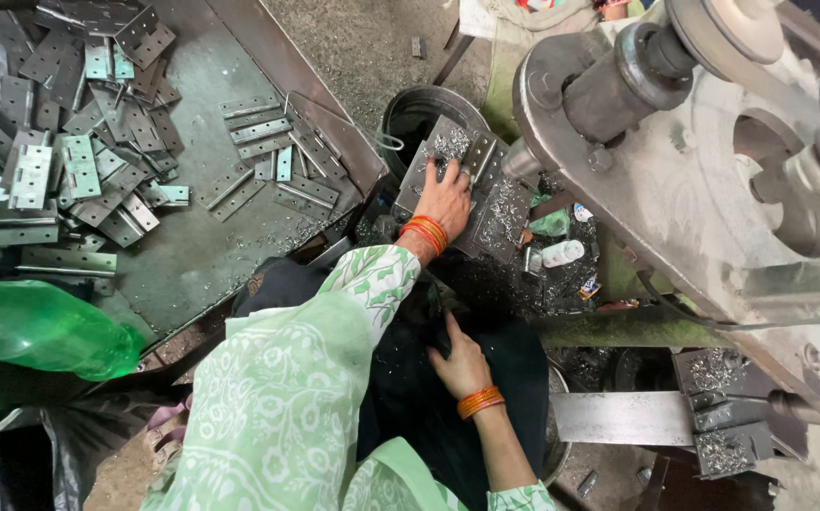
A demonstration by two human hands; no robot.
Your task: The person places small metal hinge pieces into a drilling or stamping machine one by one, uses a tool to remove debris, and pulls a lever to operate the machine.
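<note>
My left hand, with orange bangles at the wrist, reaches forward and lies flat, fingers spread, on a grey metal hinge plate strewn with metal shavings, close to the machine's spindle. It presses on the plate rather than gripping it. My right hand, also with orange bangles, rests with fingers apart on the dark cloth over my lap and holds nothing. A green patterned sleeve covers my left arm.
A metal tray on the left holds several loose hinges. A green plastic bottle lies at lower left. A dark bucket stands behind the plates. A large grey machine with a pulley fills the right side.
</note>
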